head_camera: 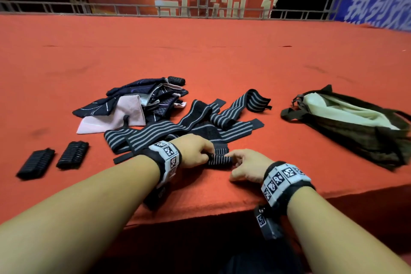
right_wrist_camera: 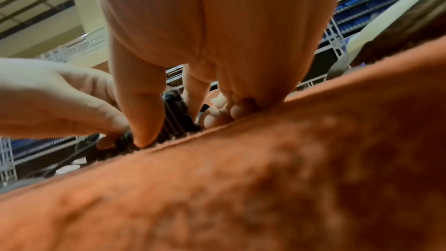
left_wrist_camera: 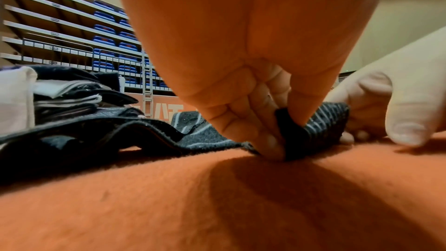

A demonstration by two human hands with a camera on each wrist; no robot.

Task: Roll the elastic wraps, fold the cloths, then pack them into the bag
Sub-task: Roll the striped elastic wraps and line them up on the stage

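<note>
Left hand [head_camera: 195, 151] has fingers and thumb curled, pinching the near left end of a black elastic wrap with grey stripes [head_camera: 219, 159], started roll sitting on the red felt-covered table [head_camera: 244, 62] near its front edge; the left wrist view shows the thumb and fingertips [left_wrist_camera: 267, 140] nipping the dark rolled end right down at the felt. Right hand [head_camera: 246, 165] is at the roll's right end, thumb and index touching it, other fingers tucked with tips on the felt; grip reads as a light pinch, though the right wrist view is blurred there. Judgement: wrap is light, soft, stretchy, grippy knit, will spring open if let go, so hold both ends of the roll and keep tension; not fragile, not slippery. Free tail of this wrap runs back into the loose heap of striped wraps [head_camera: 189, 122] just behind the hands, overlapping, exact strand hard to trace. Behind-left of that, a pile of dark navy and pale pink cloths [head_camera: 131, 104], unfolded-looking, limp, light. One small black roll [head_camera: 176, 80] at the pile's far edge. Two finished black rolled wraps [head_camera: 55, 161] lie side by side, well left of the hands. Dark olive fabric bag with a cream lining [head_camera: 347, 118] lies slumped open, far right.
</note>
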